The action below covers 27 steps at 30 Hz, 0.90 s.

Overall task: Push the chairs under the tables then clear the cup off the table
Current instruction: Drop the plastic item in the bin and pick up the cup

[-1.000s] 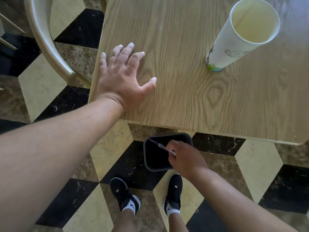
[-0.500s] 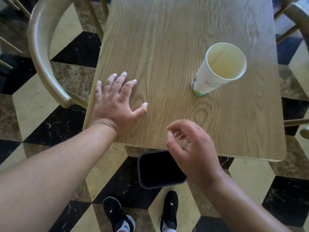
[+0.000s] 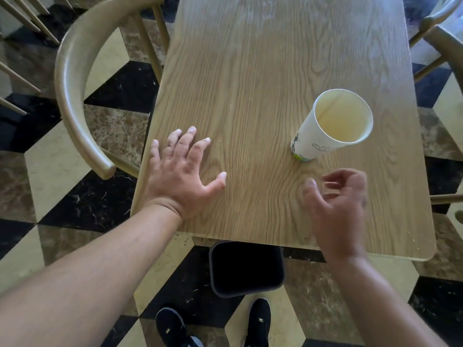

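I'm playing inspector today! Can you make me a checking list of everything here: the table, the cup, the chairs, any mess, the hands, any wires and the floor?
Surface: wooden table, bare apart from one cup.
Job's things: paper cup upright near the table's right side, open top, looks empty. Chair at the left, its curved back beside the table edge. Another chair shows partly at the far right.
Clutter: a few crumbs near the table's front right corner.
Hands: left hand flat on the table, fingers spread. Right hand open, empty, just short of the cup.
Cables: nothing seen.
Surroundings: black bin on the checked floor by the person's shoes.
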Each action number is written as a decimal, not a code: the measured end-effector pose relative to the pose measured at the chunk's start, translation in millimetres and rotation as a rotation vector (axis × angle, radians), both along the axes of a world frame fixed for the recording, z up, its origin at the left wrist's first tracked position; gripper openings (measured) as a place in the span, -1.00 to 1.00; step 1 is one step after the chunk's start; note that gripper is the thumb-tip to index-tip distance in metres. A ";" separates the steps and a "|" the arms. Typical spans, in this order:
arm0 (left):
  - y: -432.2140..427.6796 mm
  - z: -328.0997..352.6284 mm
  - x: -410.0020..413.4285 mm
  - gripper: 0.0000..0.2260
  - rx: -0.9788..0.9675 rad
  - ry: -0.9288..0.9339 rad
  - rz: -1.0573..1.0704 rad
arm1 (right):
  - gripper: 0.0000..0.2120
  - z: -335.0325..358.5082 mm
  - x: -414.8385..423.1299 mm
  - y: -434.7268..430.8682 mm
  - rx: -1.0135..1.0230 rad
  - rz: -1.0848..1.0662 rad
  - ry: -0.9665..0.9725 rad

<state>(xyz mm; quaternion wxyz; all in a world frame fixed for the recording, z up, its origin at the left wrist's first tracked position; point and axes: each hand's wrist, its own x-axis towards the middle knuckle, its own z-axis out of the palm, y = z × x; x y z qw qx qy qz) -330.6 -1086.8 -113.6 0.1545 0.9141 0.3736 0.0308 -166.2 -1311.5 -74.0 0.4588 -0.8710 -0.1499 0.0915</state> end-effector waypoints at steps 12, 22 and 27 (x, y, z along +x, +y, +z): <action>0.8 1.6 -1.3 -0.26 -0.012 0.005 -0.003 | -0.22 -11.8 44.6 42.2 0.164 0.039 0.075; -0.7 3.0 -0.4 -0.26 -0.021 0.012 -0.004 | -0.34 -10.6 19.2 71.7 0.139 0.174 0.066; -0.2 1.3 0.6 -0.25 -0.015 0.011 0.005 | -0.34 -2.4 -7.2 63.8 0.114 0.346 0.074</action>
